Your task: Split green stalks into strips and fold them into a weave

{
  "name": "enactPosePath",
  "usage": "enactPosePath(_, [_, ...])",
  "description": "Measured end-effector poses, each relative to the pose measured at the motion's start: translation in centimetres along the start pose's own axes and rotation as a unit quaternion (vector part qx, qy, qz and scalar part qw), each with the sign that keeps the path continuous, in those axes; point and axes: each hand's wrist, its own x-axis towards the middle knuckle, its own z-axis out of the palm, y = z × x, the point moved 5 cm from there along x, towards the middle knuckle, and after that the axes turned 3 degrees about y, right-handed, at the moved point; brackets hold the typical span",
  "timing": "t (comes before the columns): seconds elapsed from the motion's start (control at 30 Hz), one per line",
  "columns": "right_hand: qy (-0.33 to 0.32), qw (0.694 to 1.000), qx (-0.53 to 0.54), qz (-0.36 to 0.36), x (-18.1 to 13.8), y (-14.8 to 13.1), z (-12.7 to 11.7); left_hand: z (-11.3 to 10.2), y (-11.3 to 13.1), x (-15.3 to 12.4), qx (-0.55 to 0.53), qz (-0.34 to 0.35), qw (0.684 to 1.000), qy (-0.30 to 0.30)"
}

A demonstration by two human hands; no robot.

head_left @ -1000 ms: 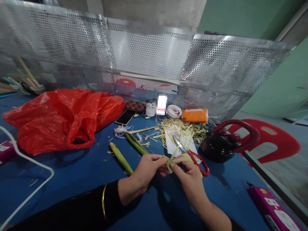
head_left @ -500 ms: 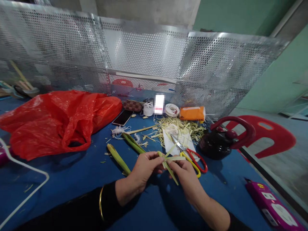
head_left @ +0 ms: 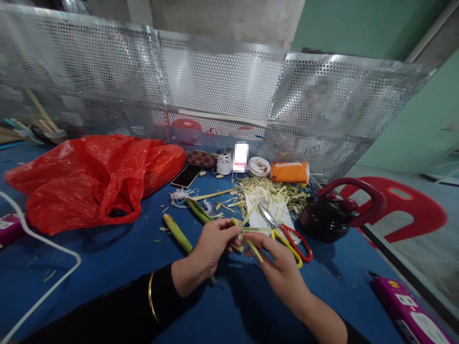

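My left hand (head_left: 211, 246) and my right hand (head_left: 277, 260) meet over the blue table (head_left: 107, 258), both pinched on a small piece of folded green leaf strips (head_left: 247, 235). Loose strip ends stick out up and down from between the fingers. A gold bangle (head_left: 152, 301) sits on my left wrist over a black sleeve. Just right of my hands lie scissors (head_left: 287, 234) with red and yellow handles. Two rolled green leaf stalks (head_left: 177, 231) lie on the table to the left of my left hand.
A red plastic bag (head_left: 96, 174) fills the left. A pile of leaf scraps (head_left: 272, 191), a phone (head_left: 186, 175), tape rolls (head_left: 260, 166), an orange packet (head_left: 289, 172) and a dark kettle (head_left: 328, 217) with a red handle stand behind. A perforated metal screen (head_left: 222, 91) closes the back. Purple box (head_left: 409, 310) near right.
Both hands have moved slightly away from me and to the left with the leaf piece. The strips have been turned between the fingers, so a long end now points down.
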Motion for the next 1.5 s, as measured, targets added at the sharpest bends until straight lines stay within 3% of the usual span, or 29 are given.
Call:
enactPosePath(0.07, [0.022, 0.991, -0.104, -0.084, -0.1, -0.9, -0.4, 0.3, 0.1, -0.3, 0.021, -0.004, 0.999, -0.027])
enactPosePath(0.13, [0.068, 0.961, -0.218, -0.158, -0.2, -1.9, -0.9, 0.8, 0.3, -0.6, 0.042, -0.001, 0.998, -0.051])
enactPosePath(0.2, [0.111, 0.927, -0.303, -0.192, -0.3, -2.6, -1.3, 1.2, 0.4, -0.9, 0.060, 0.010, 0.995, -0.073])
enactPosePath(0.27, [0.122, 0.916, -0.334, -0.185, -0.1, -2.8, -1.6, 1.6, 0.6, -1.2, 0.082, 0.033, 0.991, -0.099])
enactPosePath(0.47, [0.070, 0.963, -0.252, -0.060, 0.6, -0.5, -1.3, 2.0, 0.3, -1.2, 0.121, 0.076, 0.975, -0.167])
enactPosePath(0.67, [0.081, 0.972, -0.207, 0.073, 0.2, 1.7, -1.2, 2.1, -1.0, -1.2, 0.065, -0.004, 0.987, -0.144])
enactPosePath(0.8, [0.080, 0.978, -0.124, 0.145, 0.1, 2.5, -0.8, 2.3, -1.2, -1.2, 0.060, 0.001, 0.989, -0.134])
enactPosePath(1.07, [0.065, 0.984, 0.019, 0.166, 0.1, 2.5, -0.1, 1.3, -1.6, -0.6, 0.104, 0.039, 0.991, -0.070])
enactPosePath(1.33, [0.066, 0.964, 0.098, 0.236, 0.2, 3.0, 0.0, 1.5, -1.2, -0.5, 0.085, 0.032, 0.992, -0.089])
enactPosePath(1.43, [0.138, 0.966, 0.050, 0.215, 0.2, 3.3, -0.9, 1.3, -1.3, -0.5, 0.087, 0.008, 0.992, -0.088])
enactPosePath(1.5, [0.192, 0.970, -0.030, 0.148, 0.2, 2.7, -2.0, 1.1, -1.3, -0.5, 0.085, -0.009, 0.993, -0.077])
